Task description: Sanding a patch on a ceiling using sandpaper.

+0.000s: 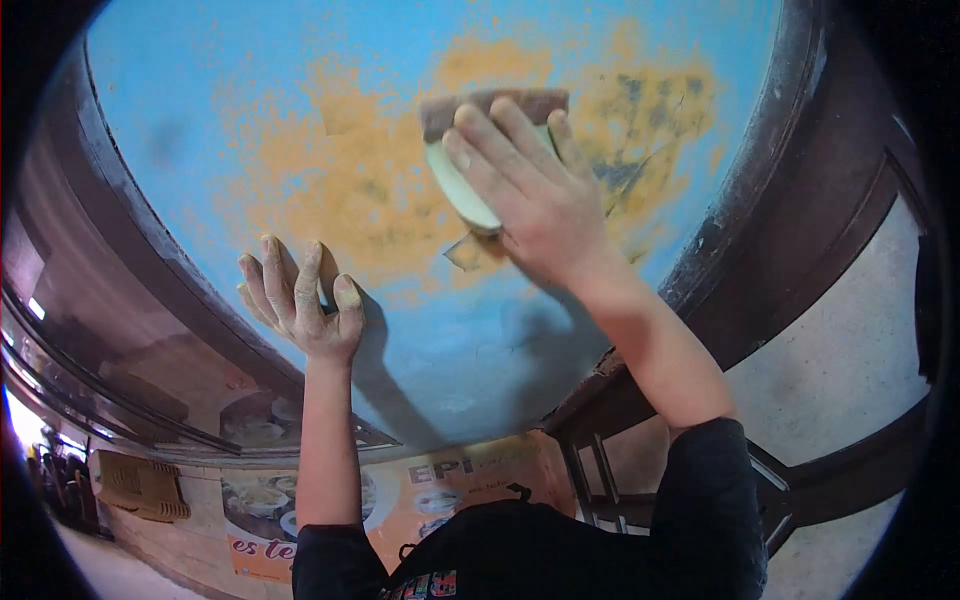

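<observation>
I have the right hand at about 12 o'clock of the view, pressed flat against the blue painted surface. Its grip is clamped on a sanding block: the fingers lie over the block's back and the thumb side is hidden beneath, so I see only a brown abrasive strip at the top edge and a pale cream body below the fingertips. The block sits on a broad patch of worn ochre undercoat where the blue is rubbed away, with darker grey flecks toward 1 o'clock. A small loose flake of paint shows just below the block.

My left hand is at roughly 9 o'clock of centre, its grip apart and holding nothing, the dusty fingers spread and the palm braced on the blue paint at the patch's lower left edge. The two hands are near each other but not touching.

A dark brown wooden frame curves around the panel. At 6 o'clock an orange poster shows beyond my dark sleeves.
</observation>
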Motion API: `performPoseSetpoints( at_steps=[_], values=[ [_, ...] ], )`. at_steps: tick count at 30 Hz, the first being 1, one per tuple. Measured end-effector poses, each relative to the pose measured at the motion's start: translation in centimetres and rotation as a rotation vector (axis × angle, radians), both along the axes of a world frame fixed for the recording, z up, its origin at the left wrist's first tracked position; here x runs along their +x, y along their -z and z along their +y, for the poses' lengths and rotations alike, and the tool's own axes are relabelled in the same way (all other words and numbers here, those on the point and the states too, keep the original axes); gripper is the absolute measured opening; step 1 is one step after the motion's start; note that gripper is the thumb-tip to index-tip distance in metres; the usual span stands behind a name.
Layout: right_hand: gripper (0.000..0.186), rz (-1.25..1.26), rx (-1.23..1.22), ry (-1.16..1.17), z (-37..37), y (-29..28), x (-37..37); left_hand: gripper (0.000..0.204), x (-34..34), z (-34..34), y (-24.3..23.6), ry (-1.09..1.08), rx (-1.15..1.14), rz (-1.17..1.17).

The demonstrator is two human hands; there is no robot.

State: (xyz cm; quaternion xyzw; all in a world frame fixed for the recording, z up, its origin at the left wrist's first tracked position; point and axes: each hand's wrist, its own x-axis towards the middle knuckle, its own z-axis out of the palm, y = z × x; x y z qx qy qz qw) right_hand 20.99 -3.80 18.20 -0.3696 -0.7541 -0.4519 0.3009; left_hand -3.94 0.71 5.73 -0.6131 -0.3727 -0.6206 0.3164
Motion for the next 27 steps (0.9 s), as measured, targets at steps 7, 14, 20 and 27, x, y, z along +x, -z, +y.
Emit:
performPoseSetpoints(
  at_steps=[7,14,20,27],
  values=[
    [0.049,-0.005,-0.072,0.077,-0.7,4.5,-1.2,0.035,-0.5,0.1,0.1,-0.011,0.003,-0.022],
    [0.047,0.011,-0.141,-0.061,-0.4,0.4,-1.0,0.035,-0.3,-0.1,0.2,-0.016,-0.006,-0.034],
    [0.044,0.036,-0.161,0.088,-1.4,5.6,-2.3,0.036,-0.1,-0.1,0.3,-0.007,0.000,-0.033],
    [0.044,0.057,-0.135,-0.048,0.0,1.9,-1.8,0.036,-0.2,0.2,0.4,0.003,0.005,-0.034]
  ],
)
